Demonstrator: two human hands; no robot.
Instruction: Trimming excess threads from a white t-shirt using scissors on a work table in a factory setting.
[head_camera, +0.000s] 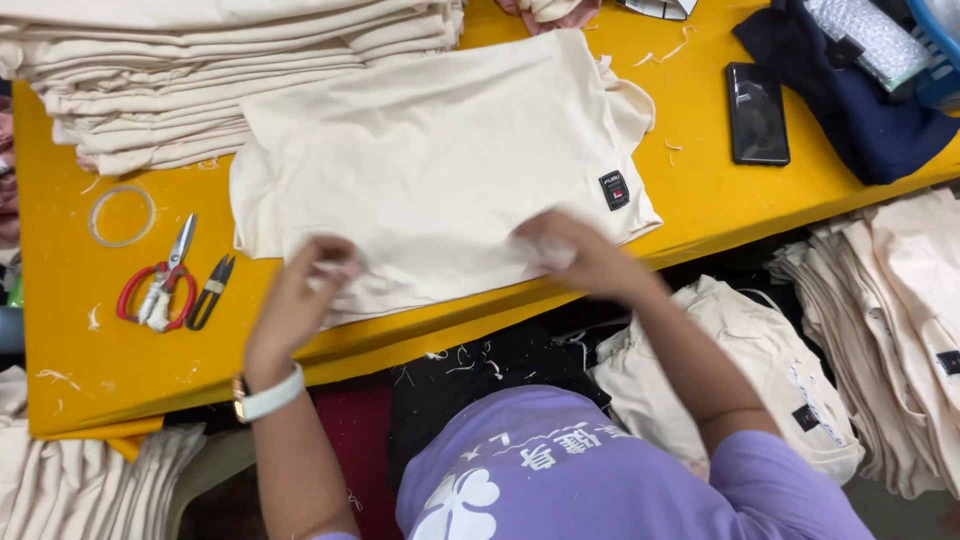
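Both my hands pinch the near hem of the cream shirt (440, 170): left hand (300, 300), right hand (575, 250), holding it flat on the yellow table (700, 190), scissors (160, 280) parked aside.

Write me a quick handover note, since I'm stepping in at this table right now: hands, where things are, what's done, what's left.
Left hand grips the near edge of the cream shirt, which lies flat on the yellow table.
Right hand pinches the same edge further right.
Folded stack of like shirts sits at the far left; scissors and thread snips lie left of the shirt, a phone to the right.
Done: shirt spread out.
Left: this shirt is not yet folded; loose shirts wait beside the table.
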